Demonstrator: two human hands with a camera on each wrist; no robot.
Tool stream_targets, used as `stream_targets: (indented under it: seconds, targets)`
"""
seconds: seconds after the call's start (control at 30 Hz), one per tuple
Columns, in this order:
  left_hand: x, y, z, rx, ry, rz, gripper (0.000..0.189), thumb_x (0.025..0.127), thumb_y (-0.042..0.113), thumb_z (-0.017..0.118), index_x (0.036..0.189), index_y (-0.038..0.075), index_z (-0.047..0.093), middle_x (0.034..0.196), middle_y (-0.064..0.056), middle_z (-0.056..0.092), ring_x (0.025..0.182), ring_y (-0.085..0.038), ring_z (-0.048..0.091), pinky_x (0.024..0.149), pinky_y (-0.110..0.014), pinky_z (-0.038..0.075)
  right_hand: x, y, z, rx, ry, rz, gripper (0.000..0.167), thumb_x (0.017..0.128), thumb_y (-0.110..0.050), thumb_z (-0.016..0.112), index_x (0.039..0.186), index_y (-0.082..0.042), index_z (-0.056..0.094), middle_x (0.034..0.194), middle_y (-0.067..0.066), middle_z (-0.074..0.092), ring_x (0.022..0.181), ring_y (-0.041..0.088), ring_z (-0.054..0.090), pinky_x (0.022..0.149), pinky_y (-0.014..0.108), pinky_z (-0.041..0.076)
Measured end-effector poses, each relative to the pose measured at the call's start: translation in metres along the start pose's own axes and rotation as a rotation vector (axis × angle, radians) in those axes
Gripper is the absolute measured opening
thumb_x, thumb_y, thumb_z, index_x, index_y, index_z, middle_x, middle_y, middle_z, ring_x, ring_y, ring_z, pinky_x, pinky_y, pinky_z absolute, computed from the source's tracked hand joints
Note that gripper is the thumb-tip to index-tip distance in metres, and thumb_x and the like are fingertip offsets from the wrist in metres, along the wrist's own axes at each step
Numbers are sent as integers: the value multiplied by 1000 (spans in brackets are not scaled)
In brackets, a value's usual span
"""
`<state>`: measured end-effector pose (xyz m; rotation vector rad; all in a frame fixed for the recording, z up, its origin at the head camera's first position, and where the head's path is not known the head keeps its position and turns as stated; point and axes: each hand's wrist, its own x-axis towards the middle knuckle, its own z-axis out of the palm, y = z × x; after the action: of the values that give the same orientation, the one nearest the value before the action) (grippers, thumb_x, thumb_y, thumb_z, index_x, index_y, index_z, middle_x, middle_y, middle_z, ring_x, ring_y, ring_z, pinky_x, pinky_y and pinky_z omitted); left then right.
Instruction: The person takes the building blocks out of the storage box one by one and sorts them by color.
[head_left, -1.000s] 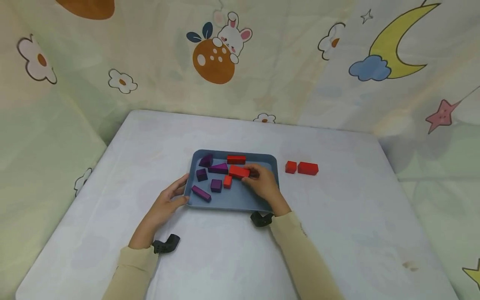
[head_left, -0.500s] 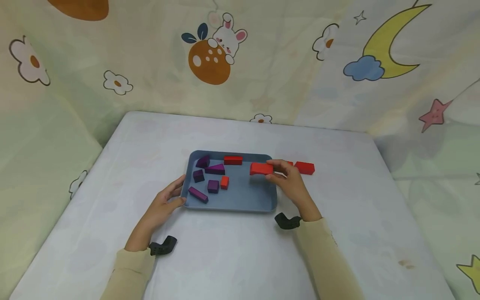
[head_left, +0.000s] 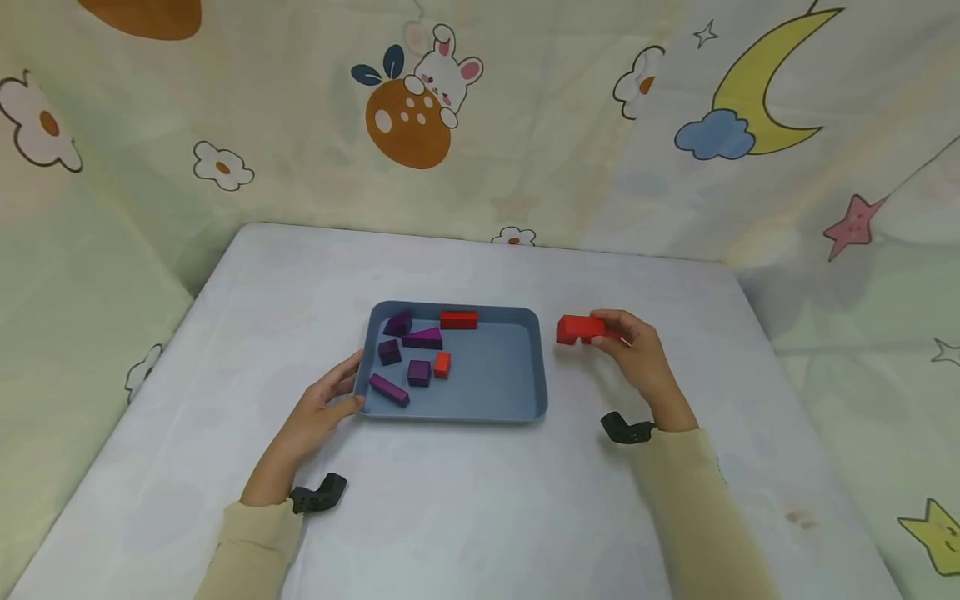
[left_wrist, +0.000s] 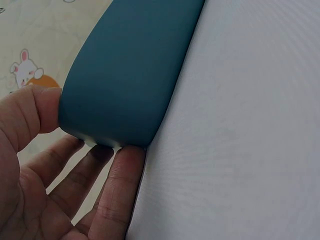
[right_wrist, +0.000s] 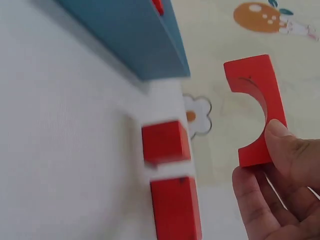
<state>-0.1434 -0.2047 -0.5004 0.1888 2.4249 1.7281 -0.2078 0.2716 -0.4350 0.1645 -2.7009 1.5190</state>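
My right hand [head_left: 637, 358] pinches a red arch block [right_wrist: 260, 95] between thumb and fingers, its half-round cutout plain in the right wrist view. It is held just right of the blue-grey tray [head_left: 487, 392]. Behind and below it are a red cube [right_wrist: 162, 141] and a longer red block [right_wrist: 175, 207] on the table, partly hidden in the head view. My left hand [head_left: 318, 417] holds the tray's near left corner, thumb at the rim and fingertips against the outer wall. Inside the tray lie a red bar [head_left: 458, 320], a small red block [head_left: 442, 365] and several purple blocks [head_left: 419, 372].
The tray stands on a white-covered table [head_left: 465, 508]. A printed cloth [head_left: 300, 108] with cartoon figures hangs behind and at both sides. Black wrist mounts [head_left: 319, 493] sit below both hands.
My right hand has lifted the red arch block from the tray and carried it right, past the tray's edge to the loose red blocks. My left hand stays at the tray's corner.
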Motion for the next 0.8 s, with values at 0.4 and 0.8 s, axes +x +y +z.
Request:
stream_targets:
  seconds: [0.4,0.8]
  targets:
    - [-2,0,0,7,4,-5,71,103,3,62,169,4,35,163,-28,47,139,-45,54,110,-49,42,8,31,-51,-169,70,63,45,104,4,66,149,6,57,146,30,61,139,46,55,114,60,43]
    - [0,-1,-1,1,1,7,71,103,2,62,168,3,35,165,-28,45,140,-46,54,103,-27,44,12,67,-72,-250,61,120,46,104,6,64,148,10,54,148,38,55,139,58,51,111,69,42]
